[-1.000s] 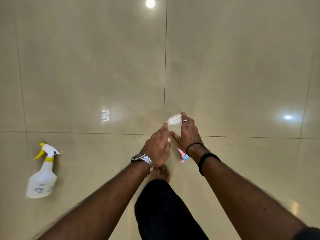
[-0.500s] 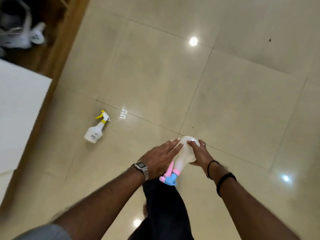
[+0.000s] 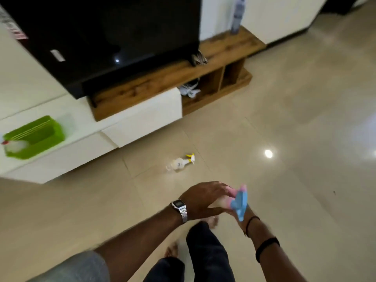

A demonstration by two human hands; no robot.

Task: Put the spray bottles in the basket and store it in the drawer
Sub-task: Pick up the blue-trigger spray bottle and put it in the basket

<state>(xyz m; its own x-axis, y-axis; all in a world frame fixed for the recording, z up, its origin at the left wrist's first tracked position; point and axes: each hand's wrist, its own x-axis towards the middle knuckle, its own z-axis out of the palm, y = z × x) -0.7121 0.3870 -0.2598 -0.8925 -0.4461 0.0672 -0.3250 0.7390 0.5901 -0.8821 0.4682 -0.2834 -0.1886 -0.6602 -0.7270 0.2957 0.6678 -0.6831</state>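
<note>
A spray bottle with a blue and pink trigger head [image 3: 239, 204] is held low in front of me between both hands. My left hand [image 3: 203, 200], with a metal watch, wraps over its pale body, which is mostly hidden. My right hand [image 3: 243, 225] supports it from below and is largely covered by the head. A white spray bottle with a yellow nozzle [image 3: 180, 162] lies on the tiled floor ahead. A green basket [image 3: 40, 137] stands on the low white cabinet at the far left, with a white bottle with a red tip [image 3: 14, 146] inside.
A wooden TV unit [image 3: 162, 78] with a large black screen [image 3: 101, 37] stands ahead, white drawer fronts [image 3: 142, 112] below it. Open shelves [image 3: 211, 82] hold white cables. A tall bottle [image 3: 237, 15] stands on the unit's right end. My legs and bare feet are below.
The view has swung up from the floor to the TV unit and basket. The blue-headed bottle has turned in my hands, its head now pointing up and away. The yellow-nozzled bottle has not moved.
</note>
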